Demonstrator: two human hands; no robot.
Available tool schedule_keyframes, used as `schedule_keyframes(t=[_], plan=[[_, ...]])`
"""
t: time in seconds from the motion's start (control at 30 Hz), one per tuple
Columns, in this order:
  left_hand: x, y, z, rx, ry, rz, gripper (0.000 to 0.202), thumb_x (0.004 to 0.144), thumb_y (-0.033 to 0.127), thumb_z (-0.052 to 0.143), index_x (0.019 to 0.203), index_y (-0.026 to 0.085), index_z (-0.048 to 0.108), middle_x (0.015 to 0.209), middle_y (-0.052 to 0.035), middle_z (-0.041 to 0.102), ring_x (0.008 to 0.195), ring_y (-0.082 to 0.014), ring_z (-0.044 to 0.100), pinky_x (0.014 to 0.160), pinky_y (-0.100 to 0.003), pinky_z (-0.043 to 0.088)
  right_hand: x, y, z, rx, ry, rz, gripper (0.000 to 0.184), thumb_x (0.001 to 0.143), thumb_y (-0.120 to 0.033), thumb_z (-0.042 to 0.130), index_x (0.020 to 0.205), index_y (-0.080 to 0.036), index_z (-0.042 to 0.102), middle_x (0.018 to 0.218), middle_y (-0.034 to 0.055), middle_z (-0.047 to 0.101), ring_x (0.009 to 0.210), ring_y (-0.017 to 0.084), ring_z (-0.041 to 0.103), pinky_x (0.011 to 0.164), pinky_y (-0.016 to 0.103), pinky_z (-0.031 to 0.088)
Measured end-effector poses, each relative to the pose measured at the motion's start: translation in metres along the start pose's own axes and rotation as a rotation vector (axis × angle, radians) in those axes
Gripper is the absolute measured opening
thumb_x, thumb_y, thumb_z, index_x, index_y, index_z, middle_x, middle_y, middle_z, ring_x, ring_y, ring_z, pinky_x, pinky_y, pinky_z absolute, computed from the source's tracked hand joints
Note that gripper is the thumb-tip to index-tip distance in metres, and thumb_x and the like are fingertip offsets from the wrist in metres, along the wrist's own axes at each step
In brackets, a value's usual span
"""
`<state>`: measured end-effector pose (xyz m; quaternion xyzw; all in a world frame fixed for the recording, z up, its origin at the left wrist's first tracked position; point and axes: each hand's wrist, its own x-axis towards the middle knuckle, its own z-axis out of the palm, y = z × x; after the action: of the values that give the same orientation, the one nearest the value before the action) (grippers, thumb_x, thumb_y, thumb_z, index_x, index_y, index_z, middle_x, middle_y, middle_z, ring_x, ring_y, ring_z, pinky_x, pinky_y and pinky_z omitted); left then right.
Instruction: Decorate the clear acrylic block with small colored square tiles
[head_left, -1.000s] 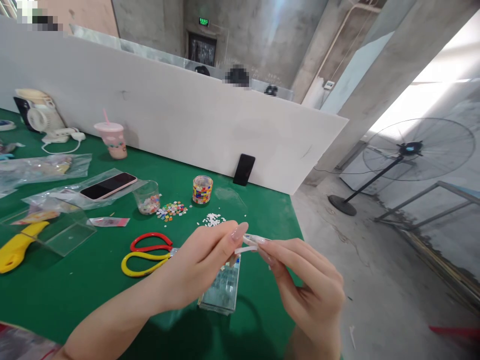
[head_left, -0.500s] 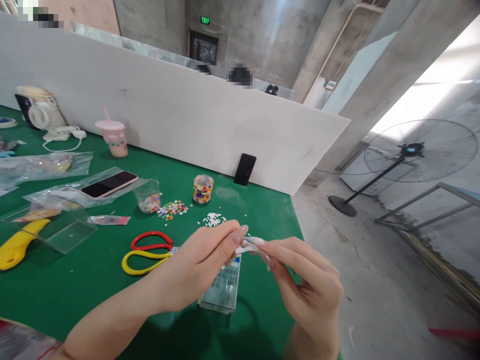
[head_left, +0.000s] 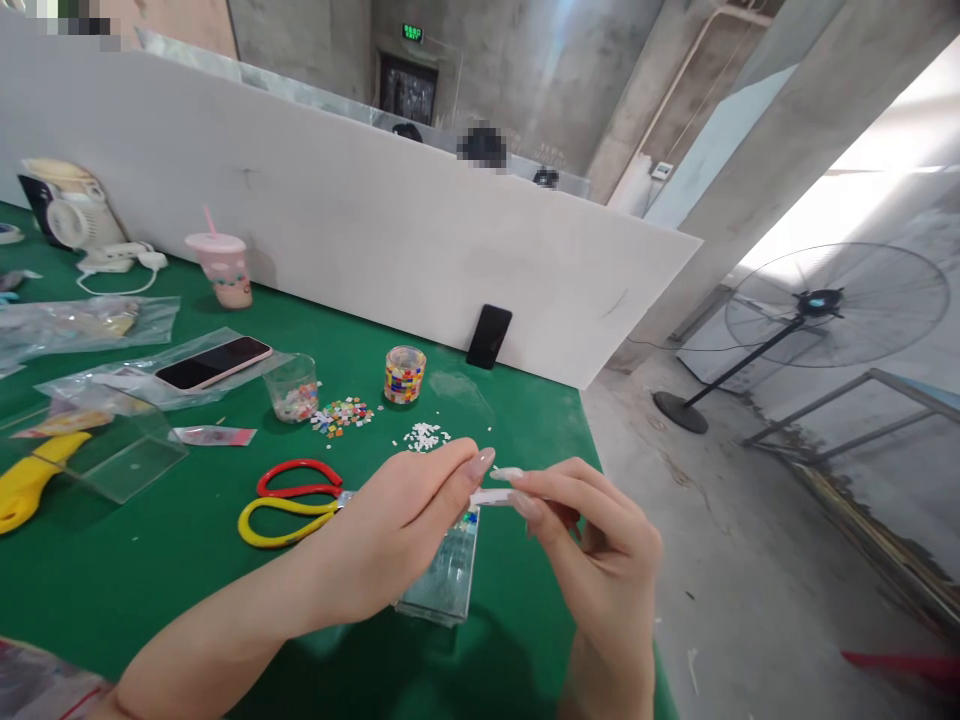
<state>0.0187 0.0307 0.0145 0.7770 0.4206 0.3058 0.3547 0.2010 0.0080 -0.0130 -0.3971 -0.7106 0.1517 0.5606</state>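
My left hand and my right hand meet above the green table, both pinching a small white strip between their fingertips. Directly beneath them lies a clear plastic box with small coloured bits inside. Just left of my left hand lie scissors with red and yellow handles. A little heap of white tiles sits behind my hands, and a scatter of coloured tiles lies to its left.
A mosaic-covered cup, a clear cup, a phone on plastic bags, a pink drink cup, a clear acrylic box and a yellow tool stand on the table. A black phone leans on the white partition. A floor fan stands right.
My right hand has shifted slightly left and up, keeping its pinch on the white strip. The view has tilted a little; nothing on the table has moved.
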Motion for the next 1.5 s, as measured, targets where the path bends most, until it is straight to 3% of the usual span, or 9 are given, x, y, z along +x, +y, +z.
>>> schedule_keyframes(t=[0.33,0.9,1.17,1.5], plan=[[0.002,-0.005,-0.003,-0.015,-0.055,0.033,0.046,0.099,0.054,0.025,0.075,0.024,0.051,0.067,0.0018,0.053,0.062,-0.0155,0.050,0.060,-0.029,0.038,0.002,-0.007,0.002,-0.044,-0.021,-0.005,0.022,0.083,-0.005,0.067,0.088,-0.026,0.075,0.070,-0.0020,0.067,0.057,0.010,0.056,0.047,0.023,0.042],[0.003,-0.009,-0.007,-0.008,-0.174,0.046,0.046,0.100,0.051,0.027,0.074,0.024,0.053,0.061,0.0034,0.050,0.053,-0.0140,0.041,0.052,-0.027,0.032,0.001,-0.011,-0.002,-0.152,-0.085,0.020,0.016,0.085,-0.009,0.067,0.084,-0.024,0.071,0.068,-0.0034,0.067,0.057,0.009,0.053,0.047,0.022,0.040],[0.003,-0.011,-0.002,-0.029,-0.152,-0.005,0.045,0.098,0.053,0.034,0.078,0.024,0.061,0.063,0.0020,0.052,0.059,-0.0161,0.050,0.053,-0.027,0.034,0.003,-0.011,-0.002,-0.178,-0.120,0.062,0.012,0.083,-0.012,0.070,0.084,-0.025,0.072,0.066,-0.0037,0.071,0.057,0.011,0.057,0.048,0.023,0.041],[0.004,-0.011,-0.002,-0.027,-0.174,-0.023,0.048,0.099,0.054,0.029,0.077,0.024,0.059,0.062,0.0020,0.050,0.058,-0.0161,0.049,0.053,-0.028,0.031,0.002,-0.010,0.000,-0.199,-0.114,0.116,0.012,0.082,-0.015,0.071,0.081,-0.026,0.071,0.067,-0.0050,0.071,0.055,0.011,0.055,0.048,0.022,0.041]])
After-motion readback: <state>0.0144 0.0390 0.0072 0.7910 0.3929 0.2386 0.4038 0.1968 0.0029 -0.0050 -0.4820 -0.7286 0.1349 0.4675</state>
